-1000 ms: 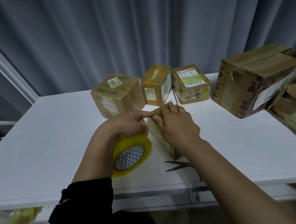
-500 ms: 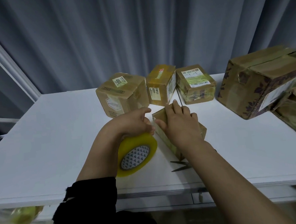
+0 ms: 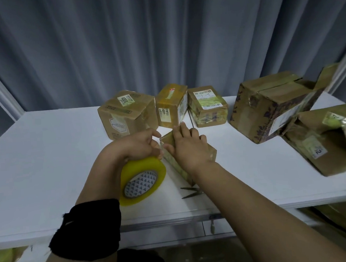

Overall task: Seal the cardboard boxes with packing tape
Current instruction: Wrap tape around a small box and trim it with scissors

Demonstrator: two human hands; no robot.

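Note:
A small cardboard box [image 3: 210, 153] lies on the white table [image 3: 48, 158] in front of me. My right hand [image 3: 187, 148] rests flat on top of it, fingers straight and pointing away, thumb against its left side. My left hand [image 3: 136, 145] grips a yellow roll of packing tape [image 3: 142, 179] from above, just left of the box. Its fingertips sit close to the box's near corner. The tape's free end is too small to make out.
Scissors [image 3: 192, 191] lie under my right forearm near the table's front edge. Three small boxes [image 3: 126, 115] [image 3: 171, 104] [image 3: 207, 106] stand at the back. A large printed box [image 3: 268, 106] and another box [image 3: 326, 141] sit at the right.
My left hand's fingers pulled back from the box's far corner toward the tape roll. My right hand flattened onto the box top. The view shifted slightly.

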